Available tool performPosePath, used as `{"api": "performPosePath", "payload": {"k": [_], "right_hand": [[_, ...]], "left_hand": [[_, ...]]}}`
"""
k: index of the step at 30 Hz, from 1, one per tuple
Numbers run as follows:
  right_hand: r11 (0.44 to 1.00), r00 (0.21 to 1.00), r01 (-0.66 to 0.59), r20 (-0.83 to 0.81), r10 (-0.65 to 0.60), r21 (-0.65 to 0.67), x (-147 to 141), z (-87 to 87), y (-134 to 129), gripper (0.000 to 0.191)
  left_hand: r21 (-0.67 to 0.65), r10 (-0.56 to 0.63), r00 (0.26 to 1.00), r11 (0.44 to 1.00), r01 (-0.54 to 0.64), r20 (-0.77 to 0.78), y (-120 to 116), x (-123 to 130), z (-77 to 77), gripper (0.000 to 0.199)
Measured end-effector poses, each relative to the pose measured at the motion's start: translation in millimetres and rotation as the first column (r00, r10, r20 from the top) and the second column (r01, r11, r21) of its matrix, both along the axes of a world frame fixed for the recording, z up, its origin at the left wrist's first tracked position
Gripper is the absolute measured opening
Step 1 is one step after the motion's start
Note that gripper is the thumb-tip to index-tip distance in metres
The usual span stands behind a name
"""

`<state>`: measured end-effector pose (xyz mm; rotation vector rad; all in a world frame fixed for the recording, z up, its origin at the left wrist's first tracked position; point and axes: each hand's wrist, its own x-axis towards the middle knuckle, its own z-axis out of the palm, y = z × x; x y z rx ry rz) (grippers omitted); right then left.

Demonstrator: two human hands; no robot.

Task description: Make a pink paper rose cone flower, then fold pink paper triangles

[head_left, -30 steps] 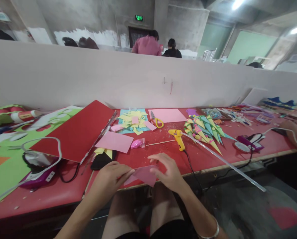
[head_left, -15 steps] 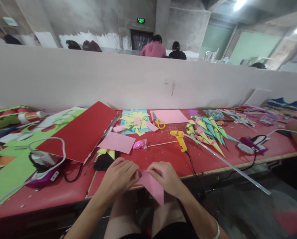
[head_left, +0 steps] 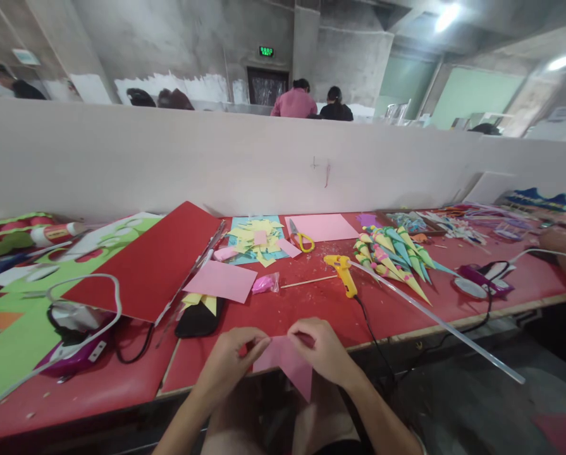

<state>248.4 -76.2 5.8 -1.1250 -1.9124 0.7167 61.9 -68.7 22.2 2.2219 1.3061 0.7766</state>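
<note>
Between my hands, at the table's front edge, a sheet of pink paper [head_left: 293,365] is bent, with one pointed corner hanging down over my lap. My left hand [head_left: 235,355] pinches its upper left edge between thumb and forefinger. On the other side my right hand [head_left: 321,346] pinches the top right edge, the other fingers curled. Ahead of my hands lie a small pink packet [head_left: 265,283], a thin wooden stick [head_left: 309,281] and a yellow glue gun [head_left: 343,275] with a long clear glue stick [head_left: 446,325] at its back.
Paper cones [head_left: 396,253] lie in a pile to the right. Yellow-handled scissors [head_left: 302,238] rest near yellow paper scraps [head_left: 258,232]. Left are a red board [head_left: 154,265], a black phone-like object [head_left: 198,321] and a power strip [head_left: 81,351]. Another person's hand [head_left: 560,243] is at far right.
My left hand has shifted left and down along the paper, and more of the sheet shows between my hands. The right hand still pinches its edge. The view has tilted slightly upward.
</note>
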Motion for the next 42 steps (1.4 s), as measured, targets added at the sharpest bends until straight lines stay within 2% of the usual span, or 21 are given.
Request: {"api": "performPosePath", "payload": {"k": [3, 6, 9, 12, 16, 18, 22, 24, 26, 29, 30, 31, 34, 38, 40, 42], "right_hand": [[0.988, 0.987, 0.007, 0.16, -0.032, 0.155, -6, 0.6, 2, 0.012], [0.974, 0.978, -0.02, 0.206, -0.028, 0.225, -15, -0.1, 5, 0.011], [0.966, 0.978, -0.011, 0.206, -0.044, 0.259, -15, -3.6, 9, 0.011], [0.966, 0.983, 0.036, 0.163, -0.08, 0.258, -1, -9.7, 14, 0.012], [0.96, 0.977, 0.164, 0.094, -0.189, 0.226, 21, -13.6, 16, 0.016], [0.965, 0.983, 0.167, 0.046, -0.18, 0.204, 22, -10.5, 13, 0.014], [0.995, 0.996, -0.078, -0.03, 0.08, 0.061, 10, 0.1, 4, 0.011], [0.994, 0.993, -0.106, -0.056, 0.104, -0.031, 6, 2.5, 1, 0.017], [0.991, 0.992, -0.08, -0.108, 0.068, -0.108, 7, 1.1, 1, 0.02], [0.982, 0.971, -0.001, -0.236, -0.045, -0.19, 8, -5.9, 2, 0.023], [0.977, 0.956, 0.031, -0.278, -0.09, -0.212, 7, -8.7, 2, 0.024], [0.971, 0.94, 0.057, -0.315, -0.13, -0.23, 4, -11.5, 1, 0.023], [0.957, 0.895, 0.09, -0.4, -0.199, -0.276, -7, -19.3, -2, 0.018], [0.94, 0.853, 0.076, -0.467, -0.234, -0.333, -17, -25.8, -7, 0.014], [0.945, 0.876, 0.036, -0.445, -0.187, -0.326, -17, -25.1, -7, 0.011], [0.958, 0.911, -0.004, -0.397, -0.114, -0.286, -14, -21.1, -6, 0.013]], "left_hand": [[0.072, 0.001, 0.993, 0.997, 0.007, -0.115, 1, 5, -4.5, 0.032], [0.143, 0.013, 0.979, 0.99, 0.016, -0.201, 1, 9, -6.1, 0.037], [0.172, 0.013, 0.981, 0.985, 0.021, -0.195, 0, 8, -3.4, 0.039], [0.16, 0.034, 0.992, 0.987, -0.014, -0.123, -1, 0, 4.0, 0.038], [0.149, 0.11, 0.992, 0.984, -0.102, -0.053, -3, -12, 14.0, 0.034], [0.151, 0.099, 0.992, 0.985, -0.087, -0.078, -2, -12, 16.0, 0.035], [0.101, 0.054, 0.997, 0.994, -0.049, -0.053, 1, -6, 15.4, 0.036], [0.083, 0.064, 0.998, 0.995, -0.061, -0.027, 3, -9, 14.7, 0.036], [0.063, 0.121, 0.993, 0.991, -0.12, -0.002, 6, -18, 13.9, 0.035], [0.036, 0.309, 0.945, 0.949, -0.314, 0.103, 8, -28, 11.5, 0.034], [0.022, 0.339, 0.93, 0.938, -0.345, 0.14, 7, -27, 10.0, 0.033], [0.011, 0.341, 0.924, 0.938, -0.348, 0.173, 6, -23, 8.0, 0.032], [-0.057, 0.238, 0.948, 0.971, -0.231, 0.21, 1, -2, -1.2, 0.03], [-0.152, 0.229, 0.953, 0.968, -0.201, 0.198, -3, 19, -13.8, 0.025], [-0.112, 0.22, 0.968, 0.972, -0.207, 0.123, -3, 19, -15.3, 0.027], [0.0, 0.199, 0.98, 0.98, -0.199, -0.018, -2, 18, -13.5, 0.022]]}}
